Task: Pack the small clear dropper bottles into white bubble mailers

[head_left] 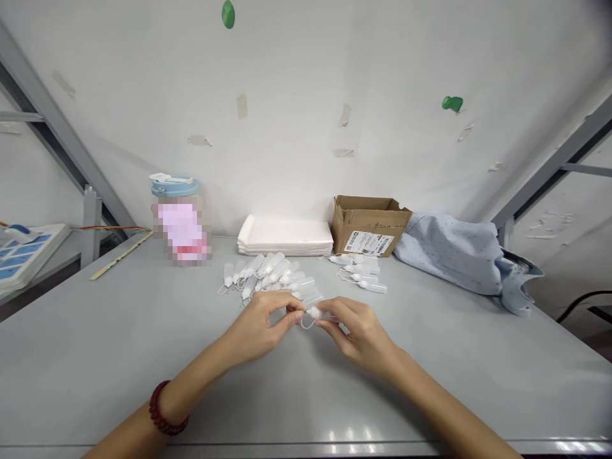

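Bottle with white top, held between both hands over grey worktop
Right hand, as I observe it: fingers closed round the clear body; left hand: fingers pinched narrow at the tip, a thin strap looping below, and what sits between them too small for me to make out; beyond the hands, a pile of similar bottles to the left, a smaller group to the right, just before a cardboard box
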Tool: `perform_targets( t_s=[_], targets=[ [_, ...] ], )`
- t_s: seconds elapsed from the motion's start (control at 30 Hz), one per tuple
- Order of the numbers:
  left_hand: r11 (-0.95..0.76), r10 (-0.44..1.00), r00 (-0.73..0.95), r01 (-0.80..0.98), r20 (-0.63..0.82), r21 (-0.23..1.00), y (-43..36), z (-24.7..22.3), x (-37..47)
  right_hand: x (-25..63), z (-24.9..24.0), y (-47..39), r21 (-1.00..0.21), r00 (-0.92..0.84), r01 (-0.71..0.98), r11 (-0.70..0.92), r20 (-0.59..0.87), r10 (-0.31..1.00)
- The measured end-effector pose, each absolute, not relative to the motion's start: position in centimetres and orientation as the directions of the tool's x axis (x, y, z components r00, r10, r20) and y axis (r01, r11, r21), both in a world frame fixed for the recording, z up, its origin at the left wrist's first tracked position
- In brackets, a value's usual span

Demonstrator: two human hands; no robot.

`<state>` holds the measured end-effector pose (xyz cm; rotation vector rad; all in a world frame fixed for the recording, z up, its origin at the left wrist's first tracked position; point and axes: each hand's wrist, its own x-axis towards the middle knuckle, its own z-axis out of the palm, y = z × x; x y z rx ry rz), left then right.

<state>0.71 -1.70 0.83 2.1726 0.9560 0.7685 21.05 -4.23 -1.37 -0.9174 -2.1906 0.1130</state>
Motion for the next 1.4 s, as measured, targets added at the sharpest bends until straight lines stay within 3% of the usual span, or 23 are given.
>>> perform_targets(
  t_s=[0.83, 1.17, 1.4],
  targets=[
    [-0.559, 0.761, 0.613, 0.452, 0.213, 0.695, -1.8, 0.0, 1.1, 21.0, -1.9, -3.9, -0.319, -0.533, 0.569, 0.758, 0.559, 0.635],
    [-0.544, 0.774, 0.579, 0.402, 0.256, 0.737, -1.9, 1.4, 0.7, 21.0, -0.4, -3.9, -0.279, -0.453, 0.566, 0.775, 0.681, 0.576],
    [-0.514, 0.805, 0.542, 0.432, 0.243, 0.741, -1.7, 1.2, 0.8, 21.3, -0.6, -3.6, -0.274, -0.446, 0.574, 0.772, 0.686, 0.575]
  ],
)
